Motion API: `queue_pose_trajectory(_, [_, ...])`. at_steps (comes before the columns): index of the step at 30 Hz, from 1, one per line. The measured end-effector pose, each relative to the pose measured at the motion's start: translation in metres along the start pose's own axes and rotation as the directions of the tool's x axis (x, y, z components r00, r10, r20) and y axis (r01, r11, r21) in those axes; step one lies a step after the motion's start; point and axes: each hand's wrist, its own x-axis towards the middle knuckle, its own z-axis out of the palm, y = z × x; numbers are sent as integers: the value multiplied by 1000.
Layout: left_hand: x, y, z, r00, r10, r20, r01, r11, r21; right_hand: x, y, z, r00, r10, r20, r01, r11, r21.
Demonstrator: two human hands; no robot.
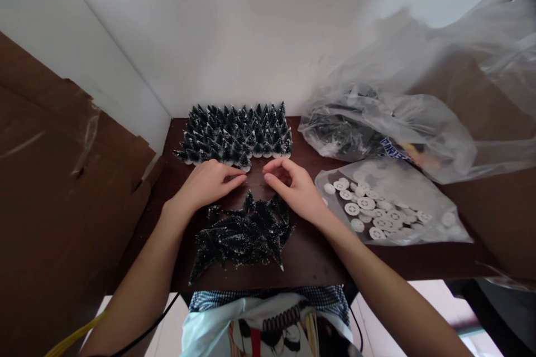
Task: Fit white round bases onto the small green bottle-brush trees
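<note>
My left hand [213,181] is at the front edge of a block of small frosted miniature pine trees [234,131] standing upright on white round bases. Its index fingertip lies by the base of the frontmost tree [244,160]; whether they touch I cannot tell. Thumb and index are a little apart, with nothing visible between them. Across a short gap, my right hand [299,187] curves its fingers inward, thumb apart from index, and holds nothing visible. Below both hands lies a loose pile of similar dark green trees [247,231], mostly on their sides.
To the right, a clear plastic bag [435,195] contains many white round bases [379,215]. Behind it sits a larger clear bag [347,128] with dark contents. A cardboard box [62,178] stands at left on the brown tabletop [312,256]; a white wall [247,28] closes the back.
</note>
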Motion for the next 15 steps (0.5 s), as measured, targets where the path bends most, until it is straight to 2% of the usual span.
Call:
queue_pose_trajectory(7, [1, 2, 2, 999, -27, 40, 26, 999, 42, -1, -1, 1, 1000, -18, 13, 18, 999, -43])
queue_pose_trajectory(15, [1, 1, 6, 1000, -2, 31, 0, 998, 57, -1, 0, 1, 999, -29, 42, 32, 997, -77])
